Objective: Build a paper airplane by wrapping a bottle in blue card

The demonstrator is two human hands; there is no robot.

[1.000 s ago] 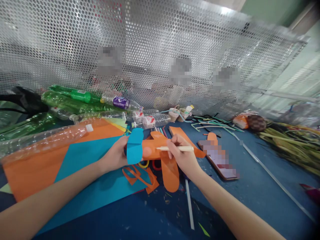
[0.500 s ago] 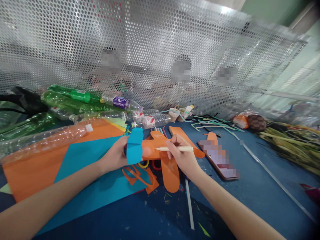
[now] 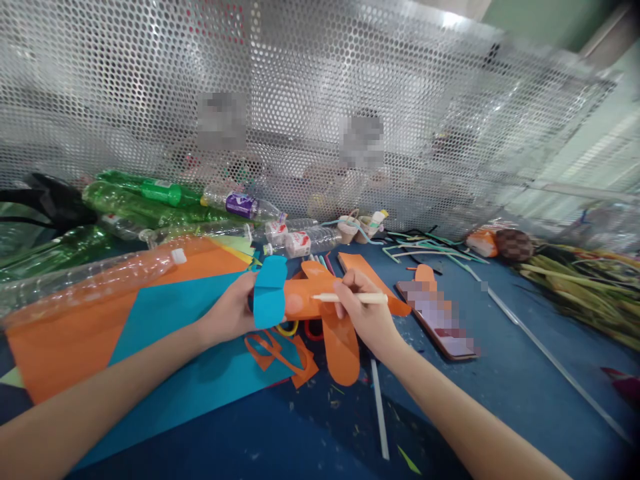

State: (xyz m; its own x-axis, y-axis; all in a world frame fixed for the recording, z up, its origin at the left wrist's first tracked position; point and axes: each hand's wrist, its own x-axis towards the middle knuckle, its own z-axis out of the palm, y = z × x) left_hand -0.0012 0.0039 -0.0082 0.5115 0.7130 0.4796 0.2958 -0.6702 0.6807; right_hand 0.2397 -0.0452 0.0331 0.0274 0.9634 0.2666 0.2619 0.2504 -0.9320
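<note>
My left hand [image 3: 231,308] is closed around the blue end of a paper plane [image 3: 342,353], its fingertips hidden behind the folded blue paper [image 3: 270,291]. The plane has an orange body and orange wings with rounded ends. Between the thumb and fingers of my right hand [image 3: 369,319] is a cream-coloured marker pen [image 3: 376,298]. Its tip points left and meets, or hovers just over, the orange body. Curled orange paper scraps [image 3: 300,367] lie below the plane, near partly covered scissors with yellow and red handles [image 3: 314,329].
Blue card [image 3: 200,387] and orange card [image 3: 70,327] lie at left, beneath a clear bottle [image 3: 100,277]. Green bottles [image 3: 150,193] line the back by a perforated metal screen [image 3: 300,80]. A phone [image 3: 440,323], thin straws [image 3: 430,252] and dry leaves [image 3: 575,293] are at right.
</note>
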